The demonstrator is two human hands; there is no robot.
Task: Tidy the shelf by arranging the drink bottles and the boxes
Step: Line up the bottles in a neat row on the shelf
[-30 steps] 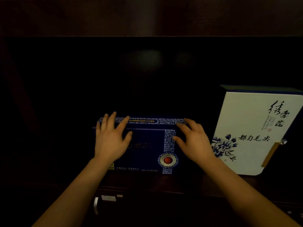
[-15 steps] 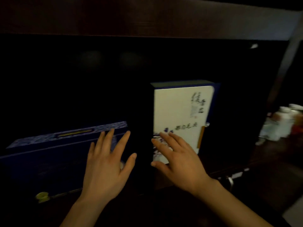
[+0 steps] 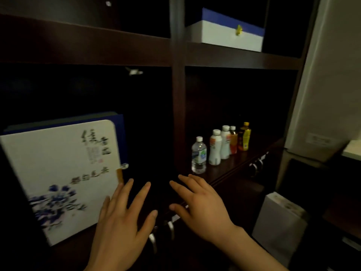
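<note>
A white box with blue flowers and black writing (image 3: 62,173) stands upright in the left shelf bay. In the right bay a row of drink bottles runs back along the shelf: a clear water bottle (image 3: 198,155) in front, two white bottles (image 3: 215,147), then an orange one and a yellow one (image 3: 245,136). On the upper right shelf lies a white and blue box (image 3: 230,33). My left hand (image 3: 125,222) hovers with fingers spread beside the flowered box's right edge. Over the shelf's front edge, my right hand (image 3: 201,206) is open and holds nothing.
A dark upright post (image 3: 178,114) divides the two bays. Metal drawer handles (image 3: 170,229) sit under the shelf edge below my hands. A pale carton (image 3: 281,225) stands on the floor at the lower right, with a white wall or cabinet (image 3: 332,85) beyond.
My view and both hands have swung to the right. The dark blue patterned box has left the view. The flowered box now sits at the left, and the bottle row and upper box have appeared.
</note>
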